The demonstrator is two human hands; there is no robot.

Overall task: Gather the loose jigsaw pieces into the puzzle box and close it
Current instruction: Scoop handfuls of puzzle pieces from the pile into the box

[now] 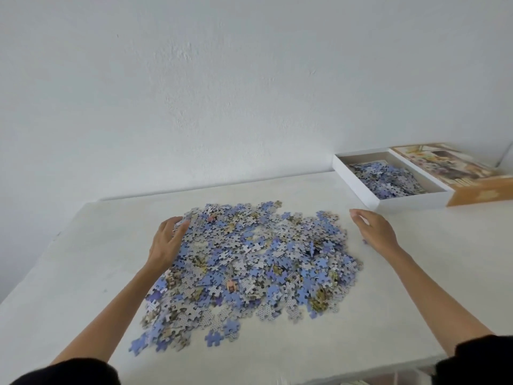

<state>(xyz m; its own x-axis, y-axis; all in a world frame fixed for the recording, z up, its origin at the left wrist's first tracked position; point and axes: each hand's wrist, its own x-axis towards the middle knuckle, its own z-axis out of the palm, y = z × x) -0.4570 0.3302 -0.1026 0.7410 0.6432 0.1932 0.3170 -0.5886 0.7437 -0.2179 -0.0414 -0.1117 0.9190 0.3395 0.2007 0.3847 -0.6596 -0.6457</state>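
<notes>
We saw the loose jigsaw pieces (249, 262) spread in a broad, shallow heap over the middle of the tabletop (83, 273), mostly blue and grey backs with a few printed faces showing, and thinning to scattered singles toward the near edge. The left hand (166, 243) lay against the heap's far left side, its fingers stretched out nearly straight with the tips and thumb resting on the outermost pieces; it pressed on them flat and gripped none. The right hand (374, 232) was just off the heap's far right side, apart from the pieces, with its fingers loosely extended and a little spread, and it held nothing that we could see. We could not tell whether its palm touched the tabletop. One stray piece (365, 241) lay just beside that hand, on the side toward the heap. Black sleeves (69, 370) covered both arms at the near edge. The puzzle box (355, 184), a white tray, stood uncovered at the far right corner of the tabletop, close to the wall (222, 79), and it already held a smaller mound of pieces (388, 179) piled toward its near end. Its lid (477, 193) lay touching the tray's right side, picture face up with an orange side turned toward us, and it ran out past the right edge of the view.
</notes>
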